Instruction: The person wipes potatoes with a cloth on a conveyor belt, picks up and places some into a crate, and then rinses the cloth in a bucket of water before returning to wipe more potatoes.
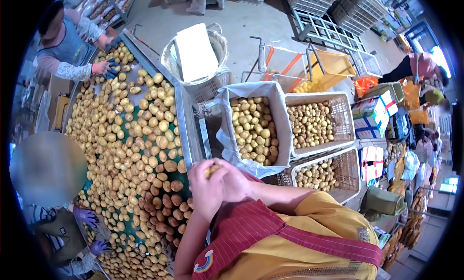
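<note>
Just below frame centre | potato (211,171) lies between left hand (205,184) and right hand (237,182), neither nearer | fingers of both curled around it | long axis hidden

No legible text, number or brand — boxes (372,119) at right too small and blurred to read, rainbow patch (203,262) on apron (241,224), small mark (63,230) on a co-worker's vest (68,242) — unreadable

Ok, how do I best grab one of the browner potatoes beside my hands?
Probably from above, around the widest part of its rounded sides: the browner potatoes lie with their tops exposed, while close neighbours crowd them sideways and leave little room for a low approach.
</note>
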`<move>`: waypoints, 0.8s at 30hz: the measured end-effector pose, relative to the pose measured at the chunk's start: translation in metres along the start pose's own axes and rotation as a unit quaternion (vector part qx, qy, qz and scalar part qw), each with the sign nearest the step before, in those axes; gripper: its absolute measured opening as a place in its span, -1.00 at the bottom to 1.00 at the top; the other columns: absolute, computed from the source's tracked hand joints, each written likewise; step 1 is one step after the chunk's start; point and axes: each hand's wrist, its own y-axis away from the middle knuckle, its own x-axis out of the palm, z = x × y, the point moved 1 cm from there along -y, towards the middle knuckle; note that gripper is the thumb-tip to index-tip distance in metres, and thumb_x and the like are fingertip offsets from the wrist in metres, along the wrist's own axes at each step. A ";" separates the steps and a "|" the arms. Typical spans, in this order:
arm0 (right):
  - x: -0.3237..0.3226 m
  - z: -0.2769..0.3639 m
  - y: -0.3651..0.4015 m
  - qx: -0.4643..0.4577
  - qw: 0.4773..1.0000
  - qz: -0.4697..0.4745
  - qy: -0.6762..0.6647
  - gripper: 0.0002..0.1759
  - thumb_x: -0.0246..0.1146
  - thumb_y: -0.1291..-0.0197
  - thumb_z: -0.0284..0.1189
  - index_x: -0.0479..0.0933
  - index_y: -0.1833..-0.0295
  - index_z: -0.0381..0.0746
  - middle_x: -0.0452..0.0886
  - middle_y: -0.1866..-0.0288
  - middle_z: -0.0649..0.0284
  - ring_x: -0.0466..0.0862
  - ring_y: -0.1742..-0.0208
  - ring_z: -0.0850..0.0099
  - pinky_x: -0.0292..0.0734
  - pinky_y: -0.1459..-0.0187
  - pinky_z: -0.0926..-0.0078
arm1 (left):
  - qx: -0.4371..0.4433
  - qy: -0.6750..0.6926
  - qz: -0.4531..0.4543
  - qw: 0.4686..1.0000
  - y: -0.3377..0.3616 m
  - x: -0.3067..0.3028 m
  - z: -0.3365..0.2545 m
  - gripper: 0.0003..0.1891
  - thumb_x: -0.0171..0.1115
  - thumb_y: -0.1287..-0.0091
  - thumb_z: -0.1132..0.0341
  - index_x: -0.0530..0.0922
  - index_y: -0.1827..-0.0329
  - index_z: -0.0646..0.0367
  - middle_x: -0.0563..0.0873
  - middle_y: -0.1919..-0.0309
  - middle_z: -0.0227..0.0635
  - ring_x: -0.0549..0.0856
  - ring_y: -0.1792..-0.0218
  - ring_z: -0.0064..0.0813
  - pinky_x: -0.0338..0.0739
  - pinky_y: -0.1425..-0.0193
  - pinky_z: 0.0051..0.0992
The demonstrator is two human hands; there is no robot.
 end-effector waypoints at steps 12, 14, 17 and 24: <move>0.034 0.135 0.040 -0.340 0.921 -0.136 -0.133 -0.73 0.24 -0.22 -0.34 0.51 0.11 -0.33 0.55 0.13 0.00 0.59 -0.06 0.06 0.73 -0.14 0.07 | 0.005 -0.029 -0.007 1.000 0.039 -0.027 0.020 -0.81 0.19 -0.33 0.36 0.70 0.07 -0.01 0.65 -0.24 -0.27 0.56 -0.38 -0.14 0.03 -0.63 0.21; 0.025 0.219 0.057 -0.374 0.908 -0.137 -0.131 -0.62 0.18 -0.33 -0.15 0.47 0.10 -0.31 0.56 0.18 0.04 0.61 0.00 0.04 0.71 -0.08 0.06 | -0.084 -0.043 -0.052 0.994 0.094 -0.042 0.055 -0.88 0.19 -0.37 0.33 0.70 0.17 0.01 0.70 -0.19 -0.31 0.60 -0.35 -0.15 0.04 -0.63 0.17; 0.030 0.323 0.078 -0.464 0.863 -0.188 0.062 -0.09 -0.02 -0.44 0.21 0.10 -0.60 -0.27 0.27 -0.48 -0.16 0.44 -0.32 -0.17 0.46 -0.36 -0.20 | -0.245 -0.121 -0.065 0.960 0.191 -0.081 0.071 -0.87 0.19 -0.40 0.27 0.68 0.16 0.02 0.70 -0.20 -0.33 0.58 -0.37 -0.15 -0.06 -0.65 0.19; -0.039 0.278 0.005 -0.366 0.732 -0.351 0.456 -0.51 0.24 -0.43 -0.16 0.42 -0.36 -0.12 0.49 -0.14 0.22 0.60 -0.03 0.29 0.62 -0.04 0.12 | -0.611 -0.285 -0.010 0.738 0.411 -0.111 -0.012 -0.21 0.49 -0.15 0.14 0.43 -0.52 -0.24 0.26 -0.64 -0.27 0.16 -0.65 -0.03 -0.20 -0.57 0.43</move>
